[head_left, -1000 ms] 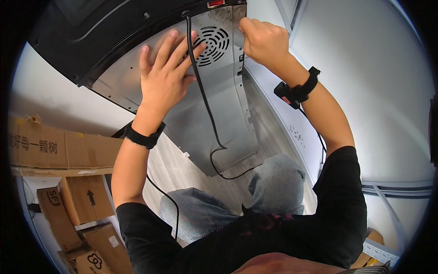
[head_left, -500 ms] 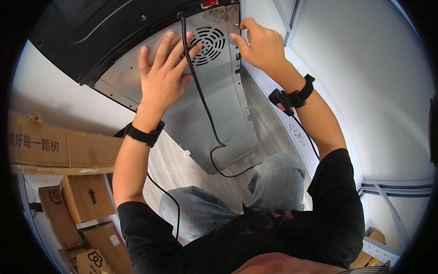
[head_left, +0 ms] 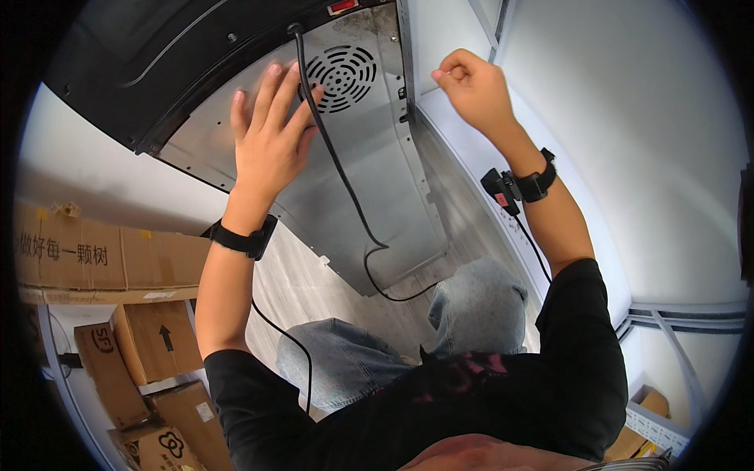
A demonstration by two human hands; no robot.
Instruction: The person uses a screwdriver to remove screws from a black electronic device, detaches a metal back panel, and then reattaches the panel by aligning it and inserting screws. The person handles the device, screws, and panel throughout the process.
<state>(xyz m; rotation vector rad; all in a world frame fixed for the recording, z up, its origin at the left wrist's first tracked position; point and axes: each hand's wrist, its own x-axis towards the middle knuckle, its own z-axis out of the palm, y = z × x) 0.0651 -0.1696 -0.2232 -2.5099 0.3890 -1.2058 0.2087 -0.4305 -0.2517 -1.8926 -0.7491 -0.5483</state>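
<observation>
A grey sheet-metal panel [head_left: 357,188] forms the back of a large appliance with a black casing [head_left: 149,63]. My left hand [head_left: 271,149] lies on the panel with its fingers spread, left of the round slotted vent [head_left: 338,78]. A black power cord [head_left: 343,169] leaves the casing, passes close by my left fingertips and hangs down the panel. My right hand [head_left: 477,94] is off the panel, to the right of its edge. Its thumb and index finger are pinched together; whatever may be between them is too small to make out.
Cardboard boxes [head_left: 157,345] fill shelving at the lower left. A white wall panel [head_left: 620,157] stands close on the right, with a grey rack frame [head_left: 683,314] below. My knees [head_left: 479,306] are near the panel's lower end. Thin cables run from both wrist straps.
My right hand has left the panel's right edge, moving right and slightly down, its fingers now curled together. My left hand stays on the panel. The appliance sits slightly further left in view.
</observation>
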